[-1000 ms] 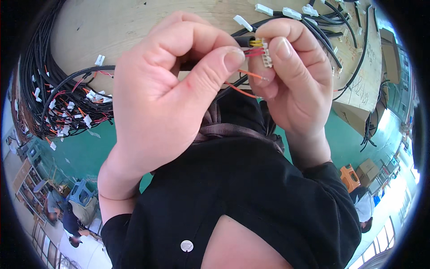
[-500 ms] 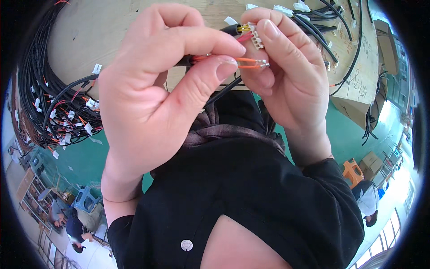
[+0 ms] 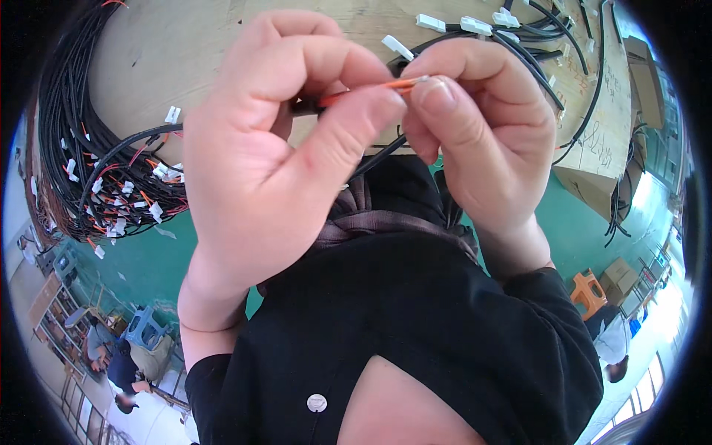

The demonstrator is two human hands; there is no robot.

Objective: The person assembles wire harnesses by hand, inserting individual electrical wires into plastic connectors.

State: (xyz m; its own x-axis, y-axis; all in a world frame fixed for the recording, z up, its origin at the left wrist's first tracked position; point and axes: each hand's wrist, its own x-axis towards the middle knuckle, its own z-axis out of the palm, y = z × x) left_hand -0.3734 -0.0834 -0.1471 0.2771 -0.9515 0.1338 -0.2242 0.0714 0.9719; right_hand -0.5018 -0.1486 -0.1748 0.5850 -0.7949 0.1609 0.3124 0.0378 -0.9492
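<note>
My left hand (image 3: 271,156) is closed, its thumb and forefinger pinching a pair of thin orange wires (image 3: 400,84) with metal terminals at their tips. Those tips reach my right hand (image 3: 493,133), whose thumb and forefinger close on them from the other side. The white connector with yellow and red wires cannot be seen now; my fingers may be covering it. A black cable (image 3: 382,154) runs down from between my hands toward my lap.
On the left of the wooden table (image 3: 163,44) lies a thick bundle of black cables (image 3: 74,148) with white connectors. More black cables (image 3: 545,33) with white connectors lie at the far right. An orange stool (image 3: 588,293) and several people are in the surroundings.
My right thumb and forefinger have closed on the orange wire tips. The white connector, earlier seen in my right hand, has gone out of sight. Both hands have shifted slightly right.
</note>
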